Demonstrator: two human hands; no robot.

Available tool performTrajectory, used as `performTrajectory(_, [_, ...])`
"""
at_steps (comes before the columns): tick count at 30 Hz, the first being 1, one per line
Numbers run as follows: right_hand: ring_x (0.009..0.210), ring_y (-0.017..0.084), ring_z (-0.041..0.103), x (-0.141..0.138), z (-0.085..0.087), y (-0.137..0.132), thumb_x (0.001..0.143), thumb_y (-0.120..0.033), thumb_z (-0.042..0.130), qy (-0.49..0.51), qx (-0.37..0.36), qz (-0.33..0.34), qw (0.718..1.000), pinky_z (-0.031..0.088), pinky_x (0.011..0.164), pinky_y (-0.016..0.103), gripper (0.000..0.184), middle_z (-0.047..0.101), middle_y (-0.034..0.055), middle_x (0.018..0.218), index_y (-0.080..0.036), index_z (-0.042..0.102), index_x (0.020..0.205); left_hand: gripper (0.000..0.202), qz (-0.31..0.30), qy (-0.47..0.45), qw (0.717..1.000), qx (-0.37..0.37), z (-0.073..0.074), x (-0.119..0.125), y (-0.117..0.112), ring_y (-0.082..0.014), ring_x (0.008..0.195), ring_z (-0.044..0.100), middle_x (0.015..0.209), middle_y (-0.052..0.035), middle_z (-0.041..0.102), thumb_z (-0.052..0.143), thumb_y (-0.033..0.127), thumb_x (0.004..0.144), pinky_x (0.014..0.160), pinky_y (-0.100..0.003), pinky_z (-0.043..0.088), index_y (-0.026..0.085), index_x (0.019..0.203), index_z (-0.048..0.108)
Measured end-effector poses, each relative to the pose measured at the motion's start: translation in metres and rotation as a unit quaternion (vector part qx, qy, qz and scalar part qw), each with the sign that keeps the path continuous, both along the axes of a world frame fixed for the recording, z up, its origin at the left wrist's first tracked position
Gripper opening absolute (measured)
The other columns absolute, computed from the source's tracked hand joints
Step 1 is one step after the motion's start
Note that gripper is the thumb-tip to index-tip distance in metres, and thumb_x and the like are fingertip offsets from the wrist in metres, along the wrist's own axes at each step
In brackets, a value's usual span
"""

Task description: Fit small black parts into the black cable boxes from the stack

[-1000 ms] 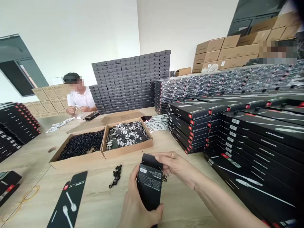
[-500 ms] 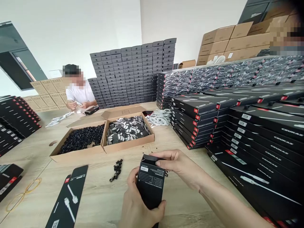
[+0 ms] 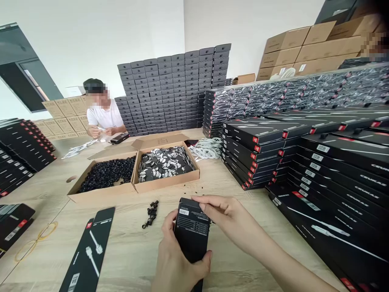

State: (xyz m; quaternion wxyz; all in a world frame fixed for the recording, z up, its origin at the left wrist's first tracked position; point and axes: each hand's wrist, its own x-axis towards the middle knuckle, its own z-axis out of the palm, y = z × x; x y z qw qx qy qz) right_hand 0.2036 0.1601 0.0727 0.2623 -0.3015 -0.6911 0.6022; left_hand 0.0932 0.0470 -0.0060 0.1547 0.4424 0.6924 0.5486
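A slim black cable box (image 3: 191, 235) with a white barcode label and small print stands tilted over the table in front of me. My left hand (image 3: 179, 255) wraps round its lower part, thumb on the right side. At the top end my right hand (image 3: 223, 211) pinches the box's edge by the flap; the fingertips behind it are partly hidden. Just left of the box lies a small heap of black plastic clips (image 3: 150, 214). Farther left is a flat black carton (image 3: 89, 251) printed with white cable plugs.
Beyond my hands sit an open carton of small black parts (image 3: 70, 196) and another of black-and-white round pieces (image 3: 170, 185). Stacked black boxes (image 3: 304, 227) rise at the right. White cables (image 3: 206, 149) lie behind. A co-worker (image 3: 105, 115) sits across the table. Yellow bands (image 3: 36, 243) lie left.
The flap at the top of the box has gone down against the opening under my right fingers. My left hand keeps its hold. The whole view has shifted slightly.
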Motion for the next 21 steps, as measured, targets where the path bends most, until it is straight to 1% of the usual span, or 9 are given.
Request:
performTrajectory(3, [0.096,0.025,0.068,-0.002,0.0,0.005,0.078,-0.04,0.066,0.006,-0.026,-0.005,1.0,0.051,0.087,0.037,0.027,0.076,0.0059,0.1,-0.02,0.076,0.093,0.087,-0.002,0.004,1.0,-0.019,0.002,0.0,-0.001,-0.0283,0.096,0.065,0.117,-0.0109,0.058,0.073,0.022,0.056,0.085,-0.044,0.051,0.022,0.13,0.028])
performTrajectory(6, [0.089,0.024,0.068,-0.003,-0.001,0.008,0.075,-0.038,0.067,-0.006,-0.026,-0.018,0.999,0.052,0.081,0.035,0.024,0.076,0.0064,0.095,-0.018,0.076,0.086,0.088,-0.008,0.009,0.999,-0.036,0.003,0.001,-0.001,-0.0269,0.088,0.066,0.115,-0.0103,0.059,0.073,0.022,0.056,0.077,-0.042,0.053,0.022,0.131,0.028])
performTrajectory(8, [0.087,0.024,0.068,-0.004,-0.001,0.007,0.076,-0.035,0.065,-0.023,-0.011,-0.027,0.999,0.052,0.078,0.034,0.023,0.077,0.0066,0.093,-0.017,0.076,0.086,0.088,-0.013,0.016,0.999,-0.042,0.003,0.001,-0.002,-0.0263,0.086,0.067,0.115,-0.0103,0.06,0.072,0.021,0.056,0.077,-0.042,0.053,0.022,0.131,0.026])
performTrajectory(10, [0.086,0.025,0.068,-0.003,-0.001,0.005,0.078,-0.032,0.062,-0.032,0.01,-0.031,0.999,0.053,0.078,0.035,0.024,0.076,0.0063,0.092,-0.018,0.077,0.09,0.088,-0.014,0.021,0.999,-0.044,0.002,0.001,-0.002,-0.0271,0.089,0.066,0.118,-0.0114,0.058,0.071,0.02,0.057,0.079,-0.043,0.053,0.022,0.132,0.026])
performTrajectory(13, [0.098,0.026,0.067,-0.001,0.0,-0.003,0.083,-0.029,0.056,-0.034,0.046,-0.012,0.998,0.052,0.087,0.037,0.028,0.075,0.0058,0.102,-0.02,0.076,0.1,0.088,-0.013,0.012,0.999,-0.033,0.001,-0.001,-0.002,-0.0292,0.096,0.064,0.122,-0.0138,0.055,0.071,0.02,0.055,0.082,-0.044,0.051,0.021,0.132,0.028])
performTrajectory(16, [0.115,0.026,0.06,0.0,0.002,-0.011,0.084,-0.023,0.053,-0.055,0.087,0.006,0.995,0.047,0.1,0.039,0.033,0.069,0.0045,0.12,-0.023,0.072,0.111,0.089,-0.014,-0.007,1.0,-0.005,0.002,-0.002,0.0,-0.0312,0.107,0.061,0.125,-0.0154,0.053,0.071,0.019,0.055,0.092,-0.046,0.048,0.019,0.132,0.027])
performTrajectory(19, [0.123,0.028,0.054,0.001,0.002,-0.013,0.082,-0.022,0.055,-0.071,0.128,-0.003,0.989,0.044,0.103,0.041,0.04,0.062,0.0045,0.13,-0.023,0.067,0.12,0.089,-0.016,-0.02,1.0,0.015,0.003,-0.003,0.002,-0.0319,0.114,0.057,0.128,-0.0162,0.051,0.07,0.018,0.055,0.097,-0.048,0.044,0.019,0.132,0.026])
performTrajectory(21, [0.122,0.029,0.055,0.001,0.003,-0.009,0.085,-0.026,0.055,-0.065,0.124,0.004,0.99,0.045,0.101,0.042,0.037,0.063,0.0049,0.129,-0.024,0.067,0.119,0.089,-0.019,-0.023,1.0,0.007,0.003,-0.003,0.003,-0.0322,0.115,0.055,0.129,-0.0161,0.05,0.07,0.018,0.054,0.099,-0.048,0.043,0.019,0.132,0.026])
